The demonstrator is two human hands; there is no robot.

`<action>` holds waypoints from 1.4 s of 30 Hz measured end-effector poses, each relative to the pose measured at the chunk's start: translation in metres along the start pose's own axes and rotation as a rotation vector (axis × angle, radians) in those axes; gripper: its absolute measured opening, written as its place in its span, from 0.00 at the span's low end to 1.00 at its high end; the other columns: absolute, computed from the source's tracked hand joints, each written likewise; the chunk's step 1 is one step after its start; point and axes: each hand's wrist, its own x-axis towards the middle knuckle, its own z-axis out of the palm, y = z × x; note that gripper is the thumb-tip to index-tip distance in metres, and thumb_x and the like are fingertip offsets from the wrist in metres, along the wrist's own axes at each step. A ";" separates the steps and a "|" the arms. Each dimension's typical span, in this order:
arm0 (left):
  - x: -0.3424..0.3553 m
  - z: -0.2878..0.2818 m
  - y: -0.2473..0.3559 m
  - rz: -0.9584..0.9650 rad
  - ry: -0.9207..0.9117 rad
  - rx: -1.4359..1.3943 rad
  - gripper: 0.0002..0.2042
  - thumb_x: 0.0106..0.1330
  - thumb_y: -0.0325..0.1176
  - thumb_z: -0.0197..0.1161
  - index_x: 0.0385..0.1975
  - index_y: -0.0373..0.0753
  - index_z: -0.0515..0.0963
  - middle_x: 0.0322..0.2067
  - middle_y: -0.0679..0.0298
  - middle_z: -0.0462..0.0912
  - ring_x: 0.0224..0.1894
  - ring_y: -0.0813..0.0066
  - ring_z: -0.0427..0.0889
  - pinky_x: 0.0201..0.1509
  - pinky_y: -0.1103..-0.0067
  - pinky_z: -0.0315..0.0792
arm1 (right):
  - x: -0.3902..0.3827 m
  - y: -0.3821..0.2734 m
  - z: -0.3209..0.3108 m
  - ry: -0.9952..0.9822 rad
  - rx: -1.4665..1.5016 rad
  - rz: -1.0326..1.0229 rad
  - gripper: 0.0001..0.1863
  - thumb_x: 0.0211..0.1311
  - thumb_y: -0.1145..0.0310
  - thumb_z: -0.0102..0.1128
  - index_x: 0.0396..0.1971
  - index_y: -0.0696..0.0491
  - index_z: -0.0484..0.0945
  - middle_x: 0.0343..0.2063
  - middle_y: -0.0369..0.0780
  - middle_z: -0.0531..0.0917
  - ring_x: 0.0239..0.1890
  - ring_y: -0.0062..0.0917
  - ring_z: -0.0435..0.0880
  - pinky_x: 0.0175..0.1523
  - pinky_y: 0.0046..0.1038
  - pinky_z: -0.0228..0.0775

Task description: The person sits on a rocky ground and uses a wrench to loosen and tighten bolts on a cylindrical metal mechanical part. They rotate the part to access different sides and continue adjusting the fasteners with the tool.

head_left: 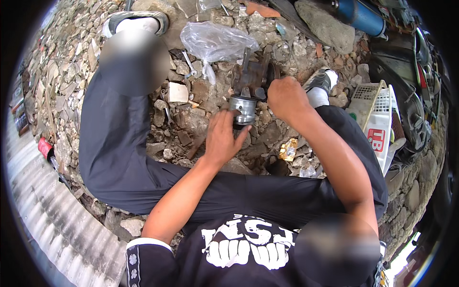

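Rubble (57, 86) all around — left fingers (224, 119) touch a piston (245, 107).

The piston (245, 105) is gleaming silver, the T-shirt (246, 244) is showing white-on-black print, the packet (288, 149) is shining gold.

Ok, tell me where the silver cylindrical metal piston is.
The silver piston is just above and right of the head view's centre, by the bare left hand, at the near end of the dark metal assembly.
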 end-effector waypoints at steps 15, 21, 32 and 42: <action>0.052 0.027 0.034 -0.379 0.083 0.032 0.54 0.52 0.41 0.81 0.75 0.35 0.51 0.59 0.42 0.68 0.63 0.42 0.67 0.71 0.57 0.64 | 0.046 0.022 -0.058 -0.789 0.414 0.331 0.39 0.77 0.40 0.44 0.74 0.55 0.62 0.58 0.54 0.81 0.57 0.38 0.86 0.54 0.38 0.82; 0.059 0.020 0.038 -0.430 0.053 -0.040 0.55 0.52 0.45 0.81 0.74 0.32 0.51 0.58 0.42 0.69 0.66 0.41 0.68 0.71 0.57 0.66 | 0.051 0.081 -0.071 0.105 1.042 -0.078 0.39 0.78 0.36 0.42 0.63 0.59 0.77 0.63 0.52 0.79 0.66 0.41 0.78 0.71 0.43 0.67; 0.071 0.024 0.035 -0.566 -0.034 0.067 0.41 0.54 0.49 0.80 0.57 0.29 0.63 0.53 0.44 0.71 0.59 0.39 0.75 0.56 0.55 0.78 | 0.044 0.036 -0.019 -0.051 1.141 -0.308 0.39 0.79 0.34 0.30 0.79 0.44 0.59 0.77 0.48 0.60 0.79 0.38 0.56 0.81 0.41 0.41; 0.066 0.038 0.036 -0.478 0.048 0.099 0.40 0.53 0.48 0.80 0.54 0.28 0.64 0.51 0.43 0.70 0.56 0.39 0.73 0.56 0.55 0.75 | 0.031 0.056 0.015 -0.002 1.014 -0.492 0.39 0.81 0.37 0.27 0.80 0.46 0.53 0.82 0.45 0.38 0.83 0.39 0.28 0.83 0.46 0.26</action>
